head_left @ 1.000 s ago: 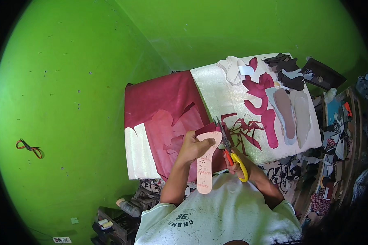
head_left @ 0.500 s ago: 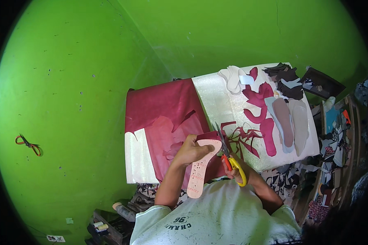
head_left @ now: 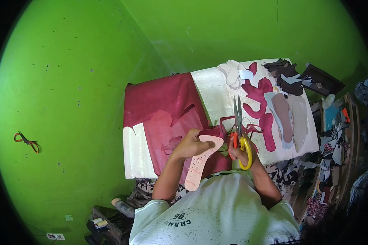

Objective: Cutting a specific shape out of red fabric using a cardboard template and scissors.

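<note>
My left hand grips a pale insole-shaped template together with a dark red sheet of material, thumb pressed on the template's wide end. The red sheet shows behind and beyond the template. In my right hand is a pair of scissors with one orange and one yellow handle. Their blades point away from me, slightly parted, to the right of the red sheet and apart from it. Thin red offcuts lie on the table just beyond the scissors.
A large dark red sheet covers the left of the white table. On its right lie cut red pieces, brown and grey insole shapes, white insoles and black pieces. Scrap-filled shelves stand at right.
The scissors have moved right and away from the edge of the red sheet, their blades now pointing straighter ahead. My left hand still holds the template and sheet, nearly in place.
</note>
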The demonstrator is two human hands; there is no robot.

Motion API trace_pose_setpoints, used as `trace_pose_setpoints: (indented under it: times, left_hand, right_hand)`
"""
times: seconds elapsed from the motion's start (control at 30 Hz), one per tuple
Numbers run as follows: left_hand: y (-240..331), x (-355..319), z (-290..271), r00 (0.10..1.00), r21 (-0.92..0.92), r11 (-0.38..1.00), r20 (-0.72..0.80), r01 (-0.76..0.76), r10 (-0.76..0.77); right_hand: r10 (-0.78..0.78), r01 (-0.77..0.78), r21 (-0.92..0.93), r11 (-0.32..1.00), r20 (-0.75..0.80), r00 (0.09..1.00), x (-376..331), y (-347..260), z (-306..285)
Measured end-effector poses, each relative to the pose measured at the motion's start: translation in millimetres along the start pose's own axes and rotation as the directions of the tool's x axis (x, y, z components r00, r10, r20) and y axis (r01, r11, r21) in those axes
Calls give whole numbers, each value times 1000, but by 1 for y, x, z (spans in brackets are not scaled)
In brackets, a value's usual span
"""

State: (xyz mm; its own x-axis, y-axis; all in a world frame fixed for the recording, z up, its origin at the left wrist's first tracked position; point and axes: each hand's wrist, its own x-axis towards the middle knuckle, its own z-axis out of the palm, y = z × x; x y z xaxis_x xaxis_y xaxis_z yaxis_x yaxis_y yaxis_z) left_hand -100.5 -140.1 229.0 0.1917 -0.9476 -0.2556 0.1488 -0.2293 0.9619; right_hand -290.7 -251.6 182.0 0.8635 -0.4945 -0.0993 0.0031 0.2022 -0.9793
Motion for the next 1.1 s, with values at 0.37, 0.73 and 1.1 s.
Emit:
trace_pose_setpoints:
  times: [0.37, 0.73, 1.1]
  left_hand:
    - [0, 21, 7, 982, 322, 944, 146, 65, -117]
    - [-12, 39, 6, 989, 207, 978, 145, -24, -7]
    - [-28, 10, 22, 833, 191, 925, -404, -328, 379]
  right_hand:
    - [-169, 128, -184, 974, -225, 959, 17, 4, 7]
    - [-89, 37, -186, 982, -277, 957, 24, -8, 4]
    - [-218, 125, -208, 970, -525, 823, 37, -20, -15]
